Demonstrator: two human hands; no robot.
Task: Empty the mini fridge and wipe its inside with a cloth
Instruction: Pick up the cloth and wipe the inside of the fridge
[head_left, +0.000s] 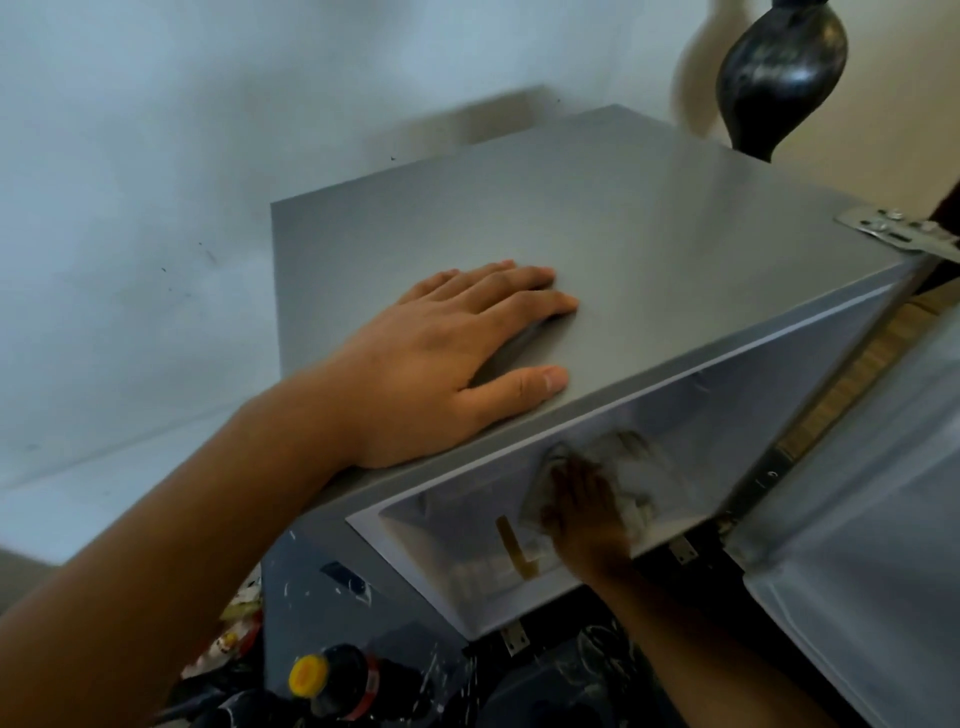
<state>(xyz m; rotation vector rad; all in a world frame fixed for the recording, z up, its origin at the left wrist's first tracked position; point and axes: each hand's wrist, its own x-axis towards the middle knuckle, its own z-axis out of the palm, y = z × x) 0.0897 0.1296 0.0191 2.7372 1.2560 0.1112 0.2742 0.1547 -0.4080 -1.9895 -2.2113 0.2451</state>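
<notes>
The grey mini fridge (649, 249) fills the middle of the view, seen from above with its door (852, 571) swung open to the right. My left hand (447, 364) lies flat on the fridge's top, fingers spread, holding nothing. My right hand (582, 514) reaches into the white interior (452, 525) and presses a crumpled whitish cloth (623, 462) against the inner wall. The hand and cloth are blurred. A brown L-shaped mark (511, 545) shows on the inside near the opening. Most of the interior is hidden from this angle.
A dark bottle with a yellow cap (322, 675) and colourful packets (234, 623) lie on the floor to the fridge's lower left. A dark vase-shaped object (779, 78) hangs above the fridge's far right corner. A pale wall stands behind and to the left.
</notes>
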